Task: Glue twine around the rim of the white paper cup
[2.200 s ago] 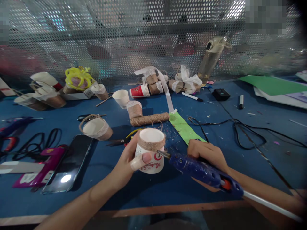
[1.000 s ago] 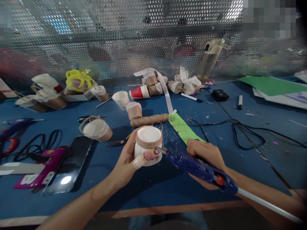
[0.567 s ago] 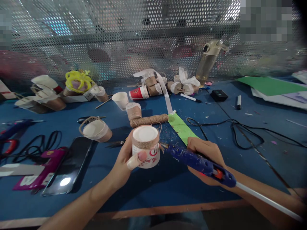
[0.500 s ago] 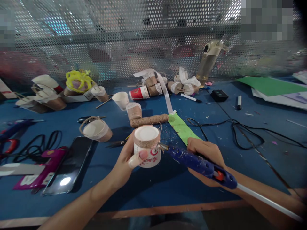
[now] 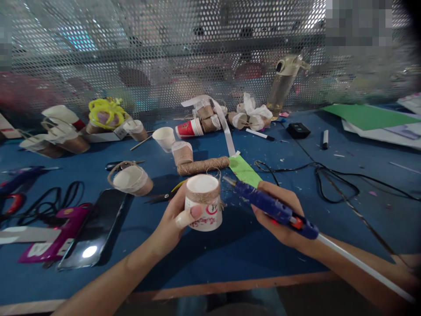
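A white paper cup (image 5: 204, 219) with red print is gripped by my left hand (image 5: 180, 210), thumb across its near side. The cup is upside down, and brown twine (image 5: 203, 196) is wound around it near its base. A loose loop of twine stands up at its far right. My right hand (image 5: 279, 210) is closed round a blue hot glue gun (image 5: 266, 202) with a white glue stick out of its back. The gun's nozzle points up and left, a little apart from the cup. Behind the cup lies a roll of twine (image 5: 204, 166).
Twine-wrapped cups, one a small basket (image 5: 131, 179), stand to the left and back. Scissors (image 5: 164, 196), a phone (image 5: 95, 228) and a purple glue gun (image 5: 62, 237) lie left. A green strip (image 5: 245, 170), black cable (image 5: 338, 175) and water bottle (image 5: 283, 85) are to the right.
The glue gun's nozzle has come away from the twine on the cup, moving up and right. My left hand still holds the cup, slightly turned.
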Tool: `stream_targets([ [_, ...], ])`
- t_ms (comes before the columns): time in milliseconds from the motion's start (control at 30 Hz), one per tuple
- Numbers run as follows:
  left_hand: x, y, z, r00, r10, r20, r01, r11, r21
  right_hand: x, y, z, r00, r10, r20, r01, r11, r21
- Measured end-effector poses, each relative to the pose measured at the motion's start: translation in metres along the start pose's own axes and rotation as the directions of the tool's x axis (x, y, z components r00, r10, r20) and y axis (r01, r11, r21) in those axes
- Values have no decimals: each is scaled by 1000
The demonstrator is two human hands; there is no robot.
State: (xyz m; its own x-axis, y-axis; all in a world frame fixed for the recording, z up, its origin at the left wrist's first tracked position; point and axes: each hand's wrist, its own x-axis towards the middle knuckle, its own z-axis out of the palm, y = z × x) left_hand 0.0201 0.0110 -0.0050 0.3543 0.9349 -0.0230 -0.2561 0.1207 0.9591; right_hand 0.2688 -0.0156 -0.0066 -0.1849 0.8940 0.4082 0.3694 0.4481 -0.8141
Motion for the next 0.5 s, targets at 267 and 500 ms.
stream_targets([
  [267,-4,-4,7,988,-129,84,130,992,-3,2,-5,21,996,48,-75,-29,972,233],
  [500,-4,-3,10,981,-156,114,153,988,35,-2,-1,27,995,72,-72,-53,971,235],
])
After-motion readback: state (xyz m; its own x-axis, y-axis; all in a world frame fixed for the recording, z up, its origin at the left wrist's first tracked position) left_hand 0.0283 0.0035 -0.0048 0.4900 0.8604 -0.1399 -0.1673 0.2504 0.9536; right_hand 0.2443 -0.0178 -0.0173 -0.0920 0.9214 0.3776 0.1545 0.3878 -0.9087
